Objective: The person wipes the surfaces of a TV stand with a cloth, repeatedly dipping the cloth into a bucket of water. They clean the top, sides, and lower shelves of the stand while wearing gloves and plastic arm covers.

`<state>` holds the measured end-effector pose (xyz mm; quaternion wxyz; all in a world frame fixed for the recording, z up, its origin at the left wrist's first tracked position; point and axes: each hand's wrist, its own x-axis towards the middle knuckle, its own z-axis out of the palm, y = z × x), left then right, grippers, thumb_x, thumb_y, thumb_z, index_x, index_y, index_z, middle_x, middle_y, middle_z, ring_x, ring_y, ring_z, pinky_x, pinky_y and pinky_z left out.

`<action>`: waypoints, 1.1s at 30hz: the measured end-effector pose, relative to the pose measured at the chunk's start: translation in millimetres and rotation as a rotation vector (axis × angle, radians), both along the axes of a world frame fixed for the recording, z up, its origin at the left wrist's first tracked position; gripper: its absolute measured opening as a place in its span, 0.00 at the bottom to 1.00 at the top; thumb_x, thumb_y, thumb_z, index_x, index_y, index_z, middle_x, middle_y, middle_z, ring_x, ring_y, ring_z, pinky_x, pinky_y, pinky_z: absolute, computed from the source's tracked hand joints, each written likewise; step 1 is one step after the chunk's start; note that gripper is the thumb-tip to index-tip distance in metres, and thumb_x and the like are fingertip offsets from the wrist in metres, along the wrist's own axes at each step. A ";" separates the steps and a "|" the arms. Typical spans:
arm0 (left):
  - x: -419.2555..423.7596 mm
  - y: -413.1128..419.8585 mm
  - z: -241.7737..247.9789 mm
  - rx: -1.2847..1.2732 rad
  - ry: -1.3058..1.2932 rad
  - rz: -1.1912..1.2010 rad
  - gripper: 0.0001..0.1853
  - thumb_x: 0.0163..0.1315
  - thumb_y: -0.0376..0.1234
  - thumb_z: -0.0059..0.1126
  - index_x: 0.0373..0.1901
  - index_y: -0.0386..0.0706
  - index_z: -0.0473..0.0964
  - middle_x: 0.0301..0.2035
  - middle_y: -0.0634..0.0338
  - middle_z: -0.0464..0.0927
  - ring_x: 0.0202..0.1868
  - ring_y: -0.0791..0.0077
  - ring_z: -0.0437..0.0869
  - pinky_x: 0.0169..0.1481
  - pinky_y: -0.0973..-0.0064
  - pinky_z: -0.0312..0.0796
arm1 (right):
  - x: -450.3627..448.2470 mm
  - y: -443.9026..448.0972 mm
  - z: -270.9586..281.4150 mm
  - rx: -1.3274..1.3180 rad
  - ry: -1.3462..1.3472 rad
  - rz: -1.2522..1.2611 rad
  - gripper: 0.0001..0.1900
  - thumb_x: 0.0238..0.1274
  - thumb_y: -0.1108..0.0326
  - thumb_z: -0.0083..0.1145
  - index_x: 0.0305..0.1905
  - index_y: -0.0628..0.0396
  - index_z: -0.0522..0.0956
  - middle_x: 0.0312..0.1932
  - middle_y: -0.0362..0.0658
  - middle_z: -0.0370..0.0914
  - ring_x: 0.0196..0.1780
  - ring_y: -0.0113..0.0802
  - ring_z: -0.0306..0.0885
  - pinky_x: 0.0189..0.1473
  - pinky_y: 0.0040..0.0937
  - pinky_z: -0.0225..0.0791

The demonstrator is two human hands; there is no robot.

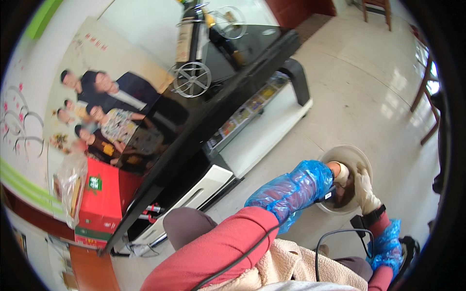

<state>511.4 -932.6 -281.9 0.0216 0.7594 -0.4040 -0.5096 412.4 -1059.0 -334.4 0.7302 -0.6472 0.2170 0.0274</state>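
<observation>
A whitish round bucket (pixel 365 160) stands on the tiled floor before me, with murky brownish water and what looks like a cloth in it. My left hand (pixel 341 174), in a pale glove, reaches down inside the bucket; its fingers are hidden, so its hold cannot be made out. My right hand (pixel 365 189), also gloved, lies over the right rim with its fingers bent inward; whether they grip anything does not show. Blue plastic sleeve covers (pixel 291 189) wrap both forearms over red sleeves, and a dark strap with a cable circles the right wrist.
Left of the bucket runs a low cabinet with a black top (pixel 247 72), bearing wine bottles in a wheeled metal rack (pixel 193 79). A red box (pixel 103 192) and a plastic bag (pixel 71 182) sit at its near end. Wooden chairs (pixel 426 87) stand at the right.
</observation>
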 end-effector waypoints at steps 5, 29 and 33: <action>-5.6 32.0 107.4 -0.184 0.202 0.398 0.10 0.47 0.33 0.64 0.31 0.40 0.84 0.25 0.53 0.83 0.26 0.65 0.82 0.31 0.67 0.73 | 3.6 -2.8 15.6 0.008 -0.076 0.388 0.20 0.70 0.64 0.44 0.63 0.59 0.67 0.55 0.49 0.76 0.55 0.42 0.75 0.57 0.36 0.69; -35.3 70.4 84.0 -0.574 0.526 1.139 0.31 0.65 0.53 0.51 0.57 0.37 0.71 0.57 0.41 0.70 0.57 0.40 0.73 0.58 0.32 0.63 | -16.1 15.4 131.1 -0.399 -0.016 0.792 0.16 0.49 0.74 0.61 0.46 0.63 0.79 0.41 0.51 0.82 0.45 0.42 0.80 0.50 0.33 0.71; -50.7 59.8 61.5 -0.459 1.018 1.473 0.40 0.64 0.60 0.48 0.69 0.43 0.56 0.67 0.39 0.56 0.66 0.35 0.59 0.62 0.24 0.48 | -34.8 18.5 181.0 -0.237 -0.199 0.659 0.26 0.51 0.79 0.61 0.58 0.65 0.72 0.56 0.44 0.75 0.58 0.29 0.70 0.61 0.27 0.63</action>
